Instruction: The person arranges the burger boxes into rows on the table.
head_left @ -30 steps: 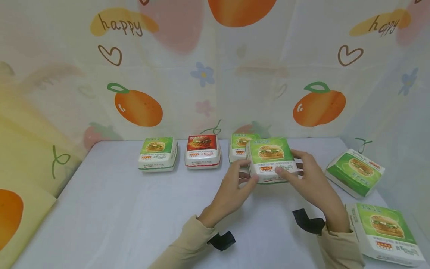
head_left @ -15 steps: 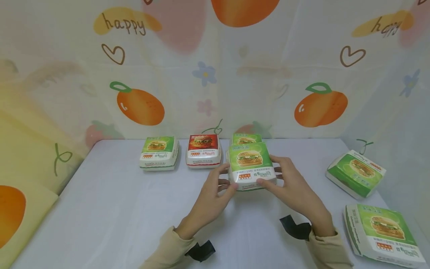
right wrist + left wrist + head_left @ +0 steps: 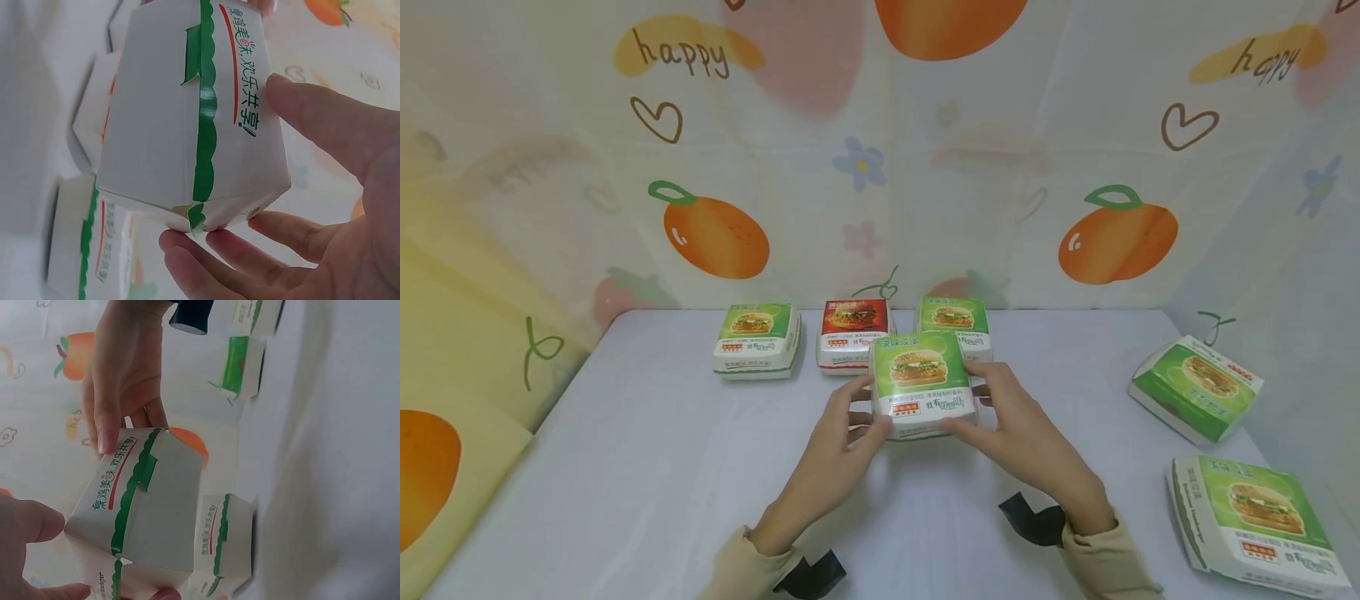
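A green and white burger box (image 3: 921, 383) with a burger picture on its lid is held up between both hands, above the white table. My left hand (image 3: 823, 462) grips its left side, thumb at the front corner. On the opposite side my right hand (image 3: 1030, 437) holds it with the thumb on the front face and fingers along the side. The left wrist view shows the box's plain white underside (image 3: 165, 512) and green scalloped edge. Behind it in the head view stand a red burger box (image 3: 853, 321), partly covered by the held one, and a green burger box (image 3: 955, 317).
Another green burger box (image 3: 756, 342) stands at the back left of the white table (image 3: 625, 467). Along the right edge lie a turned green box (image 3: 1197, 387) and a nearer, larger-looking green box (image 3: 1258, 521). A printed cloth (image 3: 925, 167) hangs behind the table.
Both hands have carried the green burger box leftward and toward the person. It has moved from in front of the back right green box, which now shows more, to in front of the red one.
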Demonstrator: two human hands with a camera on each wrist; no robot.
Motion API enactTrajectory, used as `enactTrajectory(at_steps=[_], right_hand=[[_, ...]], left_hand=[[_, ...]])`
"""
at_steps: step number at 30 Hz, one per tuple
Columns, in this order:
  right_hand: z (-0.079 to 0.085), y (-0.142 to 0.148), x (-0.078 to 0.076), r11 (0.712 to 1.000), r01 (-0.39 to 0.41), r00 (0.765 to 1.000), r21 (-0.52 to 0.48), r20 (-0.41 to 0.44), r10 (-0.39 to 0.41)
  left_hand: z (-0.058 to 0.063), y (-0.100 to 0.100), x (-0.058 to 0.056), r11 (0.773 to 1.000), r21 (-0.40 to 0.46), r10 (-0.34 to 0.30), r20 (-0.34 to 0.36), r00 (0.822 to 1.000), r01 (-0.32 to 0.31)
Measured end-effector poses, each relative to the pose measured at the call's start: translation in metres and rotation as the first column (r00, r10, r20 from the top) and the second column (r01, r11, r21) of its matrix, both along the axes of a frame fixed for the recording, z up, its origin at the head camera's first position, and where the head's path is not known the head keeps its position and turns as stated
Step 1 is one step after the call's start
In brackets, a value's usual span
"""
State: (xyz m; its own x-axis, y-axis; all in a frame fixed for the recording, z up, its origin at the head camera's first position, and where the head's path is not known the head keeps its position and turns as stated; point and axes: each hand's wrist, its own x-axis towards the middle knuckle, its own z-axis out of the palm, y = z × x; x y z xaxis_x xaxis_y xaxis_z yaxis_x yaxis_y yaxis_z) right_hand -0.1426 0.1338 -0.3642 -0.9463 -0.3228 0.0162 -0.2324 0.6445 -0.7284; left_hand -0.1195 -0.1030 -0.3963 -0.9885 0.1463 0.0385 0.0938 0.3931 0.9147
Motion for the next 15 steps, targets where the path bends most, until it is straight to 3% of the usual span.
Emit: enactTrajectory(at_steps=[7,15], right_hand=[[-0.008,-0.012,0.001,0.996,-0.075,0.996,-0.049,-0.041,0.073],[-0.017,-0.029,0.004,0.991,-0.116,0.993,-0.070,-0.020,0.115]], left_hand=[[-0.003,-0.014,0.007,0.998,-0.050,0.051,0.042,0.998,-0.049],[-0.007,-0.033,0.017,0.993,-0.089,0.088,0.051,0.995,-0.083]])
